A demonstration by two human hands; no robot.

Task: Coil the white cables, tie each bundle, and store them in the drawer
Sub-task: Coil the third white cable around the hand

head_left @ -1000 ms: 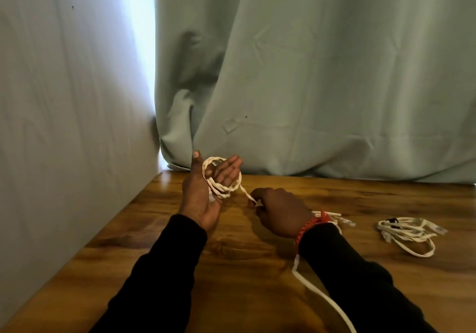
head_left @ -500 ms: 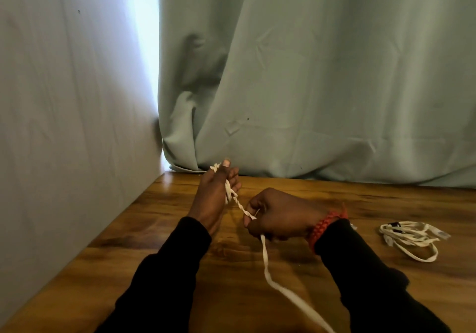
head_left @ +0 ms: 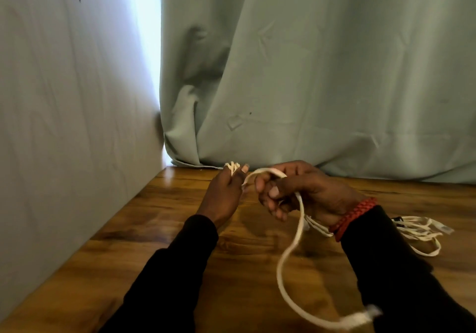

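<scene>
Gripping a small coil of white cable (head_left: 232,167), the left hand (head_left: 223,195) sits above the wooden table (head_left: 159,232), loops sticking out past its fingertips. Right hand (head_left: 293,191), just beside the left, fingers curled round the same cable's free length (head_left: 288,252); this runs over the fingers, drops toward the table, ends in a blurred plug (head_left: 360,318) at the near edge. Second loose white cable bundle (head_left: 422,232) lies on the table, right of the right wrist with its red bracelet (head_left: 354,215). Green curtain (head_left: 309,75) hangs behind the table.
</scene>
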